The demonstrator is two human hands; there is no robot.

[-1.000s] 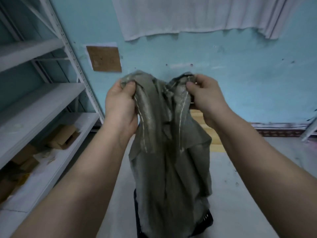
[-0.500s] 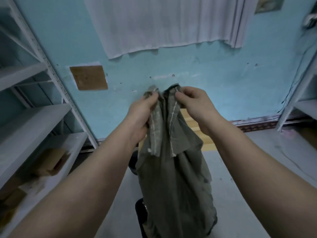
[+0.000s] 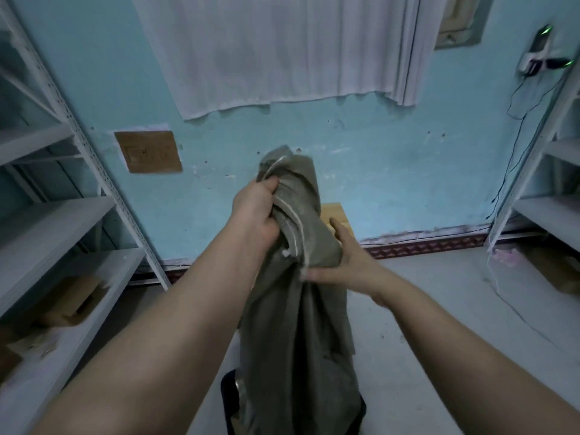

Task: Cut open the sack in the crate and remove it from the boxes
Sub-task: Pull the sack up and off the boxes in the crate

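Blue wall (image 3: 392, 183), metal shelving (image 3: 62, 221) on both sides, grey floor (image 3: 439, 324). The sack (image 3: 298, 324) is held up before the wall, its lower end hanging over the black crate (image 3: 227, 400). Change: the top edge, pinched by both hands 0.5 s ago, is now bunched in the left hand (image 3: 255, 211) alone. The right hand (image 3: 343, 262) has been dropped to mid-sack, fingers straight, laid against the fabric. Likely being gathered for removal; whether the tail is clear of the crate cannot be told.

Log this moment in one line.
left hand grips sack top | right hand flat against sack fold | sack hangs down to dark crate
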